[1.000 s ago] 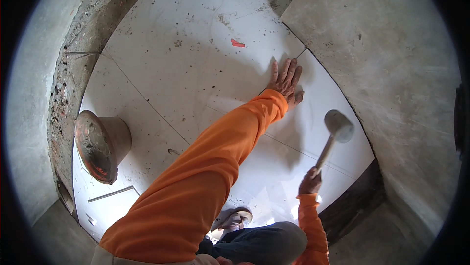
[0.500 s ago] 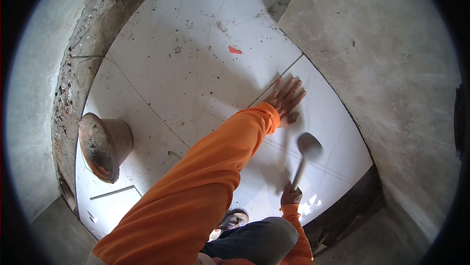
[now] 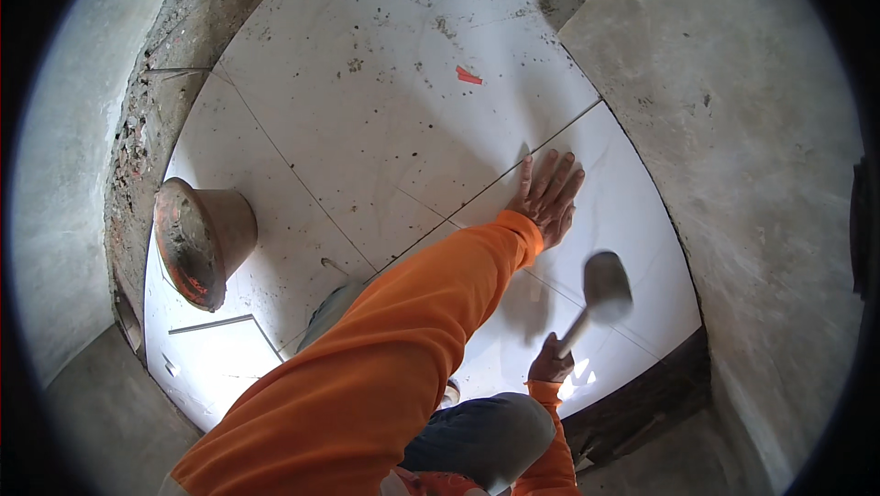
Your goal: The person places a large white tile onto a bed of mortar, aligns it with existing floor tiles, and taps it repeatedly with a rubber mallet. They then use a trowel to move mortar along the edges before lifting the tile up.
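Head view, looking down. Person in orange sleeves [image 3: 403, 340], bent over pale floor tiles [image 3: 302, 111], knee in dark trousers [image 3: 500, 427] at the lower edge. Hands apart, each at its own work.

Left hand [image 3: 547, 198]: palm down, laid flat, fingers spread and pointing toward the upper edge; one fingertip at a dark joint [image 3: 568, 124] between tiles.

Right hand [image 3: 551, 360]: fist wrapped round the handle of a mallet [image 3: 607, 288], near the end.

Mallet: over the tiles, right of the left hand and nearer the person. Handle's long axis slants from the fist up and rightward, away from the body; grey head at the far end. Head blurred; cannot tell whether it touches the tile.

Markings: orange-red patches on the dark face of a brownish tub [image 3: 231, 225], far to the left; too small to tell whether lettering. Tub's wide end points to the view's left edge. Small red scrap [image 3: 468, 75] on the tiles beyond the left hand. Bare grey wall [image 3: 733, 129] along the right.
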